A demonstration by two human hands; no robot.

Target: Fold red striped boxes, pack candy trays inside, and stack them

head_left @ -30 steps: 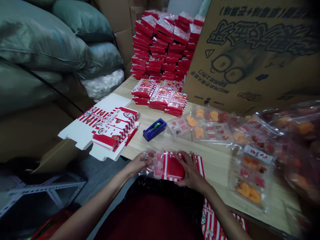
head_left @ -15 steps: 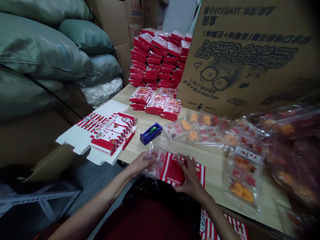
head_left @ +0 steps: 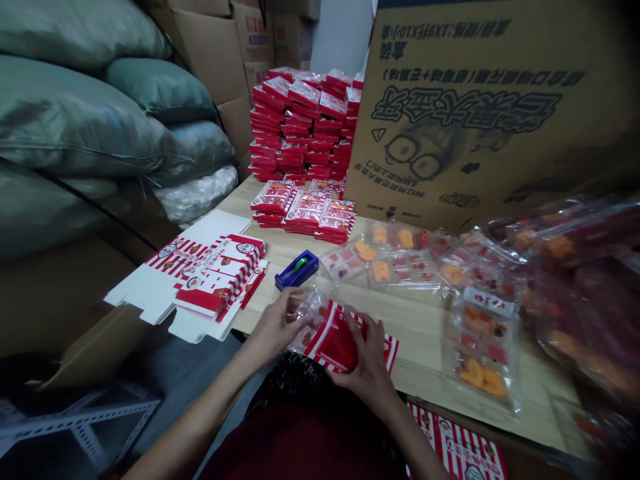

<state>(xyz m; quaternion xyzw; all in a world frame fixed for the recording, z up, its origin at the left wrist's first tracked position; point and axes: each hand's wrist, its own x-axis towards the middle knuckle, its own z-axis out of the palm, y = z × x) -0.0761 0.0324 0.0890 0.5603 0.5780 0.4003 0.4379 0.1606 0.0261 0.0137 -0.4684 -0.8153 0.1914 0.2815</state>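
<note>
My left hand grips the crinkled end of a clear plastic pack of sweets. My right hand holds a red-and-white striped printed carton from the near side, its fingers over the red panel. The pack and carton overlap between my hands, and the blur hides how they meet. Beyond them lie a blue tape dispenser and several clear trays of orange and red sweets.
A light wooden table holds stacks of red cartons and flat printed carton blanks. A taller red stack and a large cardboard box stand behind. Grey-green sacks fill the left; a metal rack sits low.
My hands have drawn closer and lifted and tilted the carton and pack, which lay flatter earlier. The whole view has drifted, with the table's contents shifting left and downward.
</note>
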